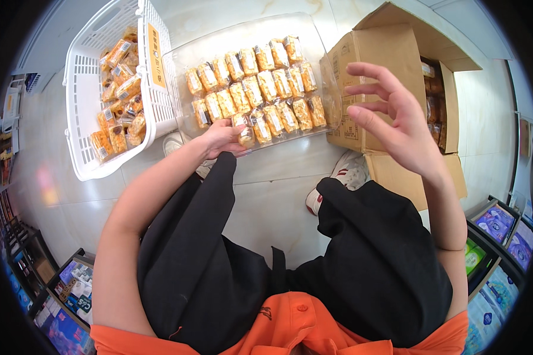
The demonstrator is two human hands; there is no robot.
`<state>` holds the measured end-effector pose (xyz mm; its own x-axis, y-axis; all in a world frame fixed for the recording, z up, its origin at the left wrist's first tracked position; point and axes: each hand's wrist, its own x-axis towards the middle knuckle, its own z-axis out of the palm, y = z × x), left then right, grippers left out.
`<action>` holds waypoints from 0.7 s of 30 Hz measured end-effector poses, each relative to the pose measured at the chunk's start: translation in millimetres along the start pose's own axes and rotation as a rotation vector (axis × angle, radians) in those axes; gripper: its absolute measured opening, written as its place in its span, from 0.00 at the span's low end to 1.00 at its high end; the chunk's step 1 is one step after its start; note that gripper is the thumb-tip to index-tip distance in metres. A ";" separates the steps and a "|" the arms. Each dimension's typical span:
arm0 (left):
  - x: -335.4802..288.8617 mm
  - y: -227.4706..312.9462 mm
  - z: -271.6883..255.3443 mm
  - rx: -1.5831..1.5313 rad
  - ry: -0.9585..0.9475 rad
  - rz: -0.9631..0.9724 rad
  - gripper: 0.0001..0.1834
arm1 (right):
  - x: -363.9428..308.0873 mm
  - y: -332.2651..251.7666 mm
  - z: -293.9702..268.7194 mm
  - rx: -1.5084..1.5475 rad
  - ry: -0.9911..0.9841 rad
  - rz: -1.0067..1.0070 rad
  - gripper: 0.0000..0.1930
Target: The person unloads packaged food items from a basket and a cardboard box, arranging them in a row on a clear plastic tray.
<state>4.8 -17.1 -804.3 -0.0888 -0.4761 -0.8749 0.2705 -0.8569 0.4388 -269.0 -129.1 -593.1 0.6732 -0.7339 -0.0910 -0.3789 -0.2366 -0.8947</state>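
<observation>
A clear plastic tray (189,54) on the floor holds three rows of small wrapped snack bars (251,89), golden with white labels. At the left end of the nearest row, my left hand (220,139) has its fingers closed on one wrapped snack bar (244,131); its thumb side is partly hidden. My right hand (391,112) is held in the air between the tray and a cardboard box (388,50), fingers apart and curved, with nothing in it. Inside the box, darker wrapped packs (435,97) show along the right side.
To the left of the tray stands a white slotted basket (160,109) with several wrapped snack bars (121,89) piled inside. The box's open flap (450,180) spreads toward me. My shoes (343,177) are close to the tray. Shelves with packaged goods (497,222) line both sides.
</observation>
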 end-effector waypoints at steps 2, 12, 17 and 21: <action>14.6 -13.8 5.5 -0.072 0.101 0.058 0.14 | 0.5 -5.2 -5.9 0.000 0.048 -0.005 0.22; 28.3 -25.0 -6.2 0.464 0.267 0.099 0.16 | -35.8 22.1 -142.1 -0.517 0.414 0.511 0.09; 38.2 -18.5 -10.8 0.760 0.216 0.128 0.21 | -68.3 142.1 -131.8 -0.589 -0.016 0.759 0.18; 35.1 -17.5 -4.8 0.775 0.236 0.234 0.30 | -76.2 199.8 -148.0 -0.969 0.257 0.688 0.34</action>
<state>1.6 -17.8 -843.7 0.1140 -0.6780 -0.7261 -0.4854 -0.6757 0.5548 -490.1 -214.7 -700.1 0.0408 -0.9722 -0.2307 -0.9989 -0.0452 0.0139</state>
